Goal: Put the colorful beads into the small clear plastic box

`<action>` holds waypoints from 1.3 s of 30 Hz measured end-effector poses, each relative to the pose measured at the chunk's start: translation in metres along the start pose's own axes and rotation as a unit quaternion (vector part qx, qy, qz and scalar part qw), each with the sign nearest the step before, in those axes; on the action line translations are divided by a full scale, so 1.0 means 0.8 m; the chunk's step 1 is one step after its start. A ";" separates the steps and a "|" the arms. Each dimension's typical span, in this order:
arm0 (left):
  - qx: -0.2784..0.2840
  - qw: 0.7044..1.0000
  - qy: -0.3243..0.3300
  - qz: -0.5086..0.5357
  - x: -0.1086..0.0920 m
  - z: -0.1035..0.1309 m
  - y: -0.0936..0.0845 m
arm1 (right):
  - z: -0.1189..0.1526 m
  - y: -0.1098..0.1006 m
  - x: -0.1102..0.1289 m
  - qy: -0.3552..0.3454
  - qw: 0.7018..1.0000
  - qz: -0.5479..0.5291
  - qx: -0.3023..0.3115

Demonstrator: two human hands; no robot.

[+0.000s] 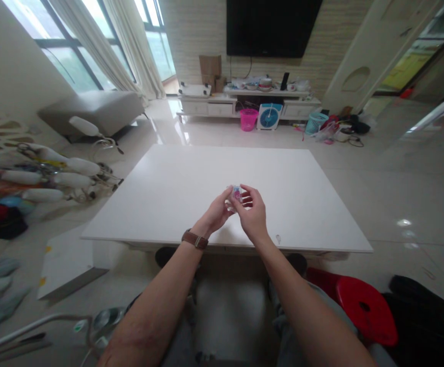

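Both hands meet above the white table (pixel 191 178), near its middle. Between them is a small clear item with pink and blue markings (pixel 237 192); it is too small for me to tell its kind. My left hand (pixel 218 211) grips it from the left side, thumb on top. My right hand (pixel 253 211) closes on it from the right, its thumb against the lower part and the other fingers curled. A brown watch strap (pixel 195 238) is round my left wrist. Near the table's front edge lies a tiny clear object (pixel 278 238).
A red stool (pixel 365 308) stands at the right, beside a black bag-like heap (pixel 428 316). White lamp parts (pixel 73 173) and a white panel (pixel 73 260) are on the left. Across the floor are a pink basket (pixel 248 120), a box fan (pixel 270 117) and a TV cabinet (pixel 220 108).
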State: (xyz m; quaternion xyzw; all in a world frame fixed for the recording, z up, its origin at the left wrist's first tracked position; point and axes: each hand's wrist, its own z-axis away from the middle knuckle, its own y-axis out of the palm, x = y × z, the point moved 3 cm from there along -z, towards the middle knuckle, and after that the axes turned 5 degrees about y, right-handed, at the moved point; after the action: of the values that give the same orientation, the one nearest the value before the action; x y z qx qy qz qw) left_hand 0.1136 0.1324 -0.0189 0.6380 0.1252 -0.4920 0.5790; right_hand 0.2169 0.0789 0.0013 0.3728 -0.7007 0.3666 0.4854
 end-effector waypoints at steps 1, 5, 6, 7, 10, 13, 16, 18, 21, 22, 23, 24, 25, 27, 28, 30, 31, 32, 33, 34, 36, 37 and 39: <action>0.011 1.000 -0.010 0.016 0.000 0.001 0.002 | 0.002 0.002 0.003 -0.020 1.000 0.010 0.014; 0.016 0.998 -0.038 0.050 -0.003 0.002 -0.002 | 0.006 0.003 0.012 -0.095 0.990 0.061 0.087; 0.014 0.998 -0.043 0.051 -0.003 0.001 -0.005 | 0.007 0.002 0.014 -0.115 0.985 0.083 0.099; 0.012 0.997 -0.048 0.051 -0.003 0.001 -0.006 | 0.007 0.001 0.014 -0.135 0.979 0.108 0.108; 0.005 0.997 -0.054 0.057 0.000 -0.001 -0.008 | 0.007 -0.002 0.012 -0.174 0.962 0.172 0.124; -0.016 0.997 -0.051 0.064 0.004 -0.002 -0.006 | 0.006 -0.003 0.008 -0.175 0.954 0.199 0.137; -0.029 0.997 -0.040 0.054 0.008 -0.002 -0.006 | 0.004 -0.003 0.006 -0.169 0.954 0.201 0.145; -0.027 0.998 -0.034 0.036 0.010 -0.003 -0.008 | 0.004 -0.004 0.007 -0.173 0.952 0.201 0.152; -0.022 0.999 -0.026 0.004 0.013 -0.006 -0.013 | 0.003 -0.004 0.007 -0.174 0.950 0.208 0.155; -0.022 0.999 -0.026 -0.007 0.013 -0.006 -0.014 | 0.003 -0.005 0.007 -0.171 0.950 0.211 0.155; -0.022 0.999 -0.027 -0.015 0.014 -0.007 -0.016 | 0.003 -0.005 0.008 -0.168 0.950 0.212 0.154; -0.022 0.999 -0.029 -0.021 0.015 -0.007 -0.016 | 0.003 -0.005 0.008 -0.164 0.951 0.211 0.155; -0.023 0.999 -0.030 -0.023 0.015 -0.007 -0.017 | 0.003 -0.006 0.009 -0.161 0.952 0.208 0.156; -0.022 0.999 -0.032 -0.020 0.015 -0.006 -0.017 | 0.003 -0.006 0.010 -0.155 0.954 0.201 0.159; -0.022 0.999 -0.034 -0.016 0.015 -0.006 -0.016 | 0.003 -0.007 0.011 -0.153 0.955 0.199 0.160; -0.020 0.999 -0.038 -0.012 0.015 -0.005 -0.015 | 0.003 -0.008 0.013 -0.151 0.955 0.197 0.164; -0.020 0.999 -0.039 -0.013 0.015 -0.005 -0.014 | 0.003 -0.009 0.014 -0.151 0.955 0.197 0.165; -0.020 0.999 -0.041 -0.014 0.015 -0.005 -0.014 | 0.002 -0.009 0.014 -0.150 0.954 0.198 0.166; -0.022 0.999 -0.041 -0.015 0.015 -0.005 -0.014 | 0.002 -0.010 0.014 -0.149 0.955 0.199 0.165; -0.026 0.999 -0.040 -0.015 0.015 -0.006 -0.014 | 0.002 -0.010 0.014 -0.148 0.955 0.199 0.164; -0.036 0.998 -0.040 -0.015 0.015 -0.006 -0.013 | 0.002 -0.010 0.014 -0.146 0.955 0.201 0.160; -0.039 0.998 -0.040 -0.015 0.015 -0.006 -0.013 | 0.002 -0.010 0.014 -0.145 0.956 0.203 0.157; -0.041 0.998 -0.038 -0.014 0.014 -0.006 -0.011 | 0.003 -0.010 0.014 -0.141 0.955 0.210 0.152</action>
State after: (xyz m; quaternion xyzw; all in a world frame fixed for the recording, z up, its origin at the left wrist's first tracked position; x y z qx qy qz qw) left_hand 0.1147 0.1347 -0.0339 0.5922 0.1320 -0.5186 0.6024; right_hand 0.2200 0.0716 0.0123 0.3348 -0.7605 0.5062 0.2309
